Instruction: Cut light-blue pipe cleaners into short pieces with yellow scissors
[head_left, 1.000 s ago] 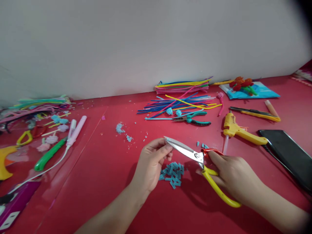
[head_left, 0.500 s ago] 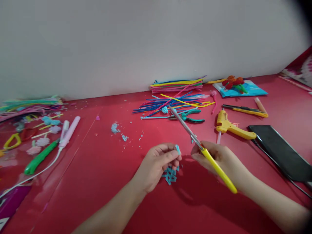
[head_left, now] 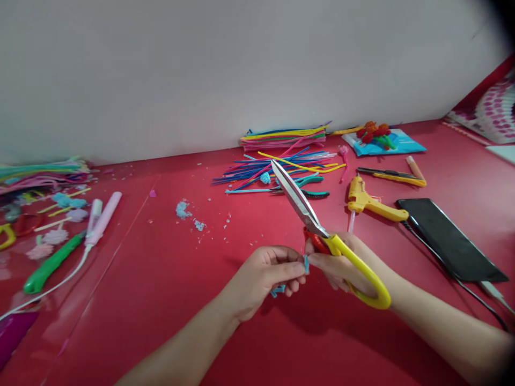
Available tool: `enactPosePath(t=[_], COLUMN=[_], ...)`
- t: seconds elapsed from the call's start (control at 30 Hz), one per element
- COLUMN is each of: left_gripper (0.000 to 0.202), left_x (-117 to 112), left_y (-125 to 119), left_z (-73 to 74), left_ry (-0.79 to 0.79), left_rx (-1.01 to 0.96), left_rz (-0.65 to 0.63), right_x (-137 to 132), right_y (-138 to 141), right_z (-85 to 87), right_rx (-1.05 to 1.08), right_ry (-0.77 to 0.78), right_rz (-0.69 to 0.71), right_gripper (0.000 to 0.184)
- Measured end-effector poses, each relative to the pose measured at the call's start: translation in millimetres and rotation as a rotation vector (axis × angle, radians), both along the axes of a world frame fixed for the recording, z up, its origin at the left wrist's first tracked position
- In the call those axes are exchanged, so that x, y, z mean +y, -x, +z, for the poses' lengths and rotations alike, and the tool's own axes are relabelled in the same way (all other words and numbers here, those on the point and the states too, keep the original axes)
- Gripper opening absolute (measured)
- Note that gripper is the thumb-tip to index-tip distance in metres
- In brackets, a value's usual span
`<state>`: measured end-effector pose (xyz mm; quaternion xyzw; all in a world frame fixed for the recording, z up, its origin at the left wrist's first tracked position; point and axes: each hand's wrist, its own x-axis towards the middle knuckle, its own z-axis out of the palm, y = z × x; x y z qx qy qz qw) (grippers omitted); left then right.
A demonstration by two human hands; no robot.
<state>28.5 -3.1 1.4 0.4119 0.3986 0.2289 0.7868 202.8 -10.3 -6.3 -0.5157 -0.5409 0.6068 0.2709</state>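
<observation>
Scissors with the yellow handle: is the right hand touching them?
Touching. The head view shows the right hand gripping the scissors, with the yellow handle loop around its fingers.

Counts on the red tabletop (head_left: 161,321): single tools, three heaps of pipe cleaners (head_left: 295,159)
Two hands showed, the left hand (head_left: 265,277) and the right hand (head_left: 348,264); one pair of scissors (head_left: 311,220); one short blue piece (head_left: 306,264); one pair of pliers (head_left: 311,188); one glue gun (head_left: 368,202); one utility knife (head_left: 392,175); one black phone (head_left: 446,238); one blue packet (head_left: 402,145); the pipe cleaners lay in a stack (head_left: 284,138), a loose spread (head_left: 247,176) and a far-left pile (head_left: 40,174); blue scraps (head_left: 277,291) under the left hand were too hidden to count.
</observation>
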Motion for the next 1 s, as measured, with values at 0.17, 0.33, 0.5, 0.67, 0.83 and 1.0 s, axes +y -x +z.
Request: enactPosePath(t=[0.17,0.33,0.5,0.67,0.83,1.0], left_gripper=[0.015,0.015,0.008,0.005,0.004,0.007], left_x=[-2,-5,2,11,13,13], left_y=[0,-2,2,11,14,16], left_z=[-3.8,-3.4,-2.6,-3.9,-2.6,-2.7], left_ry=[-0.147,-0.259,-0.228,-0.313,-0.337,-0.334], left_rx=[0.119,0.23,0.146,0.006,-0.03,-0.026], left_rz=[0.029,0.036,0.304,0.602,0.667,0.676], right_x=[-2,-2,0,-1,-4,-6], right_y=[2,2,-9,-20,-22,-25], right_z=[1.5,-1.7,-1.7,-7.9,-18.2,-22.5], right_rx=[-0.092,-0.195,-0.551,-0.941,-1.084,-1.112], right_ry=[-0.044,-0.243,-0.474,-0.698,-0.821,-0.846], right_rz=[0.021,0.079,0.115,0.152,0.191,0.222], right_gripper=[0.013,0.016,0.025,0.029,0.031,0.029])
